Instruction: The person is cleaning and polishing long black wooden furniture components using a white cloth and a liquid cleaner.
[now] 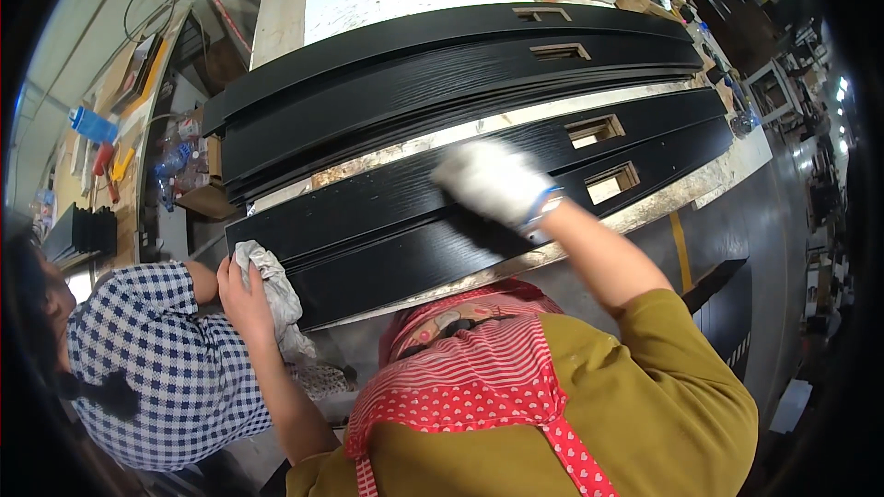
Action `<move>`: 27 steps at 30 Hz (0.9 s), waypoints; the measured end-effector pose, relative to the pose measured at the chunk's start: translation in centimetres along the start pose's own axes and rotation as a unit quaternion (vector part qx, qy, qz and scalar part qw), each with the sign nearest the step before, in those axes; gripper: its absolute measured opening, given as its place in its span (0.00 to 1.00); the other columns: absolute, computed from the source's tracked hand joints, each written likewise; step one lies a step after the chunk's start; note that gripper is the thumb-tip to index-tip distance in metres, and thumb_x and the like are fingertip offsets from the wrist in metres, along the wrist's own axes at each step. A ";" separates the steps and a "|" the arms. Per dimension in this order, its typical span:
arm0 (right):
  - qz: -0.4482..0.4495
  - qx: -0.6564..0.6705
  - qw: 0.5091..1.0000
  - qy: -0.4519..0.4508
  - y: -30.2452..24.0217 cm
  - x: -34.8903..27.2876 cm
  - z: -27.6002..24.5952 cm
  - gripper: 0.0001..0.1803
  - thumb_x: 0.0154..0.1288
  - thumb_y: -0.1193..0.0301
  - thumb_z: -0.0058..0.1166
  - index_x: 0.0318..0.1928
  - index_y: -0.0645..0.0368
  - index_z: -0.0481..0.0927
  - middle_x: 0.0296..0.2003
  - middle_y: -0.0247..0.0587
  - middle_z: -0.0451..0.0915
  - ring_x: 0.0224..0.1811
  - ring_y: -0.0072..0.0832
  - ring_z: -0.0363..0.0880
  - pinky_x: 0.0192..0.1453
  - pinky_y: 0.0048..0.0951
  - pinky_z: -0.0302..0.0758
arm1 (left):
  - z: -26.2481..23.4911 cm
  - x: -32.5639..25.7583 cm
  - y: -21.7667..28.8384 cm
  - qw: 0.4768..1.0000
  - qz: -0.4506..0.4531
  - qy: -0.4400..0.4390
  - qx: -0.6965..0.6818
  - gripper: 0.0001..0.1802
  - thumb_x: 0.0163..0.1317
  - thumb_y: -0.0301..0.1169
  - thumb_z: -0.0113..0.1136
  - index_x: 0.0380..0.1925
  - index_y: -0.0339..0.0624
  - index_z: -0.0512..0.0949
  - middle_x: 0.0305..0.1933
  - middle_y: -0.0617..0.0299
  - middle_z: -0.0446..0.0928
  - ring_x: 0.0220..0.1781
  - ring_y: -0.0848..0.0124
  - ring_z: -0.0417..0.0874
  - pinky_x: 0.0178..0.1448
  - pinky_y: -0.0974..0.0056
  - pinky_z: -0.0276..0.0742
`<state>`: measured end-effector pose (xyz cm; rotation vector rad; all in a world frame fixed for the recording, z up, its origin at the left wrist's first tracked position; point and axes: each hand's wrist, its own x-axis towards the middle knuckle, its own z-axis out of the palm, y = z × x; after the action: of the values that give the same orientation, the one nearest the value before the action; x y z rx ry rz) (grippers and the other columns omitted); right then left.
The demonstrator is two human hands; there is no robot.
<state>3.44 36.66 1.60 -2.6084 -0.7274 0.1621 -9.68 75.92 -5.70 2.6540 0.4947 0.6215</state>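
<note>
Left hand (pixel 241 299) grips a crumpled rag (pixel 272 290) at the black board (pixel 405 248) end. Gloved right hand (pixel 493 182) presses flat on it. Pushing hard could slide the stacked boards off the table edge (pixel 737 166).

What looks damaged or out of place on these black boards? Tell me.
Nothing looks broken. The black boards lie in neat stacks. The table edge beneath them is smeared with pale, rusty stains. The right hand, gloved, rests on a board; the left hand holds a crumpled rag.

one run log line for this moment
left hand: holds crumpled grey rag at black wooden panel's end | right hand: white glove, flat on same panel | co-worker in checked shirt at left
</note>
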 end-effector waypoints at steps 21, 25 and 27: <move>-0.109 -0.121 0.986 -0.020 -9.4 5.2 4.4 0.13 0.66 0.64 0.49 0.30 0.59 0.81 0.26 0.53 0.80 0.32 0.47 0.82 0.38 0.44 0.78 | -0.1 0.0 0.5 0.998 0.003 0.039 -0.049 0.19 0.64 0.33 0.57 0.53 0.36 0.78 0.61 0.47 0.73 0.61 0.48 0.73 0.64 0.53 0.68; 0.099 -0.005 0.991 -0.088 -5.6 7.0 3.0 0.16 0.70 0.64 0.46 0.34 0.63 0.81 0.28 0.55 0.82 0.32 0.47 0.84 0.39 0.46 0.79 | -0.1 -0.7 0.0 0.997 -0.016 0.042 -0.059 0.21 0.64 0.33 0.57 0.55 0.32 0.76 0.61 0.47 0.75 0.60 0.50 0.74 0.65 0.54 0.67; 0.009 -0.038 0.998 -0.054 -7.4 6.7 3.7 0.16 0.70 0.63 0.47 0.35 0.64 0.81 0.29 0.55 0.82 0.33 0.48 0.84 0.40 0.47 0.79 | -0.8 -0.9 0.9 0.997 -0.017 0.041 -0.057 0.22 0.64 0.32 0.57 0.56 0.32 0.75 0.63 0.49 0.74 0.59 0.50 0.74 0.64 0.54 0.68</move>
<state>4.93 47.20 1.46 -2.6974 -0.7602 0.2873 -10.58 74.93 -4.98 2.5156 0.5114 0.7277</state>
